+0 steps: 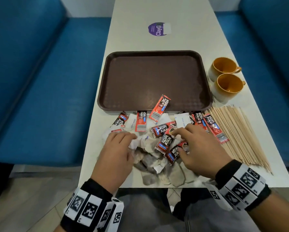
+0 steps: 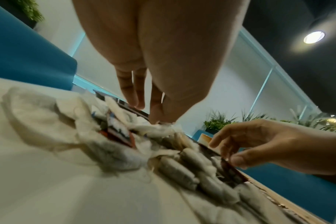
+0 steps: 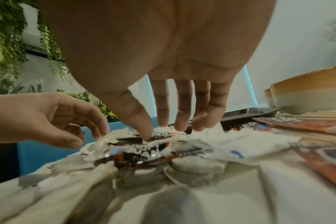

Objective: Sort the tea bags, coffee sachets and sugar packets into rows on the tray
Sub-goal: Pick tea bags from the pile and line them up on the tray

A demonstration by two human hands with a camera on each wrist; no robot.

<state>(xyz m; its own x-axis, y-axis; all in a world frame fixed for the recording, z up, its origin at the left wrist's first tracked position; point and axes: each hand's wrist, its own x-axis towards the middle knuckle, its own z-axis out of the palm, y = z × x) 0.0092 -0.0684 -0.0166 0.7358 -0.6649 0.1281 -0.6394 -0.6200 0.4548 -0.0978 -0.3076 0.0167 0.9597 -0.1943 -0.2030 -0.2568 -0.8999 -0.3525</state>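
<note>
Both grips down in mixed pile on bench. L hand (image 1: 114, 149) pinching white sugar packet (image 1: 134, 142); R hand (image 1: 201, 146) loose-fingered, raking Kopi Juan sachets (image 1: 166, 141) apart. Tray (image 1: 154, 55) just beyond fingertips, nrly bare.

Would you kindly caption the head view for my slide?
Both hands rummage through mixed sachets before a nearly bare brown tray.

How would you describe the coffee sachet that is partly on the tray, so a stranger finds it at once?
Start at the brown tray in the middle of the table. At its near edge, one red coffee sachet leans diagonally across the rim. Only this sachet reaches the tray's floor.
</note>
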